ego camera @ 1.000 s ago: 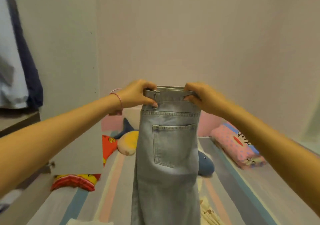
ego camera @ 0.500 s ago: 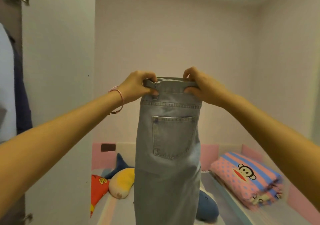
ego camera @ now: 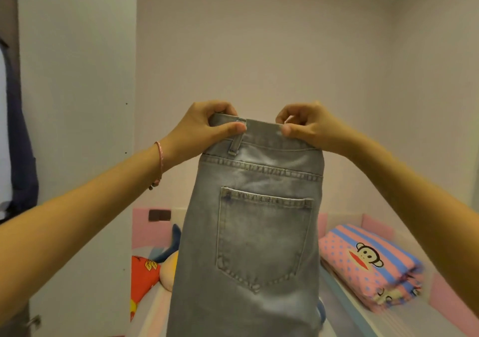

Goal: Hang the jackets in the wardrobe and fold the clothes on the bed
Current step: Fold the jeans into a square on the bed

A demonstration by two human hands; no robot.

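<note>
Holding the jeans [ego camera: 259, 233] up in the air over the bed [ego camera: 363, 321], the person pinches the waistband at its two ends, the left hand [ego camera: 207, 129] with thumb pressed on the near side by a belt loop and fingers curled over the top edge, the right hand [ego camera: 308, 129] doing the same at the other end. Both grips are closed on denim. The pair looks doubled leg on leg, since only one back pocket faces us, and lifting it high lets the weight of the legs pull the cloth straight, which I take to be the reason for the raised arms. Behind it lie soft toys [ego camera: 166, 266] and a folded blanket [ego camera: 368, 264]. To the left a wardrobe door [ego camera: 77, 129] stands open with a dark garment [ego camera: 20, 160] hanging inside. Next, I'd guess, the jeans go down flat on the bed for folding.
</note>
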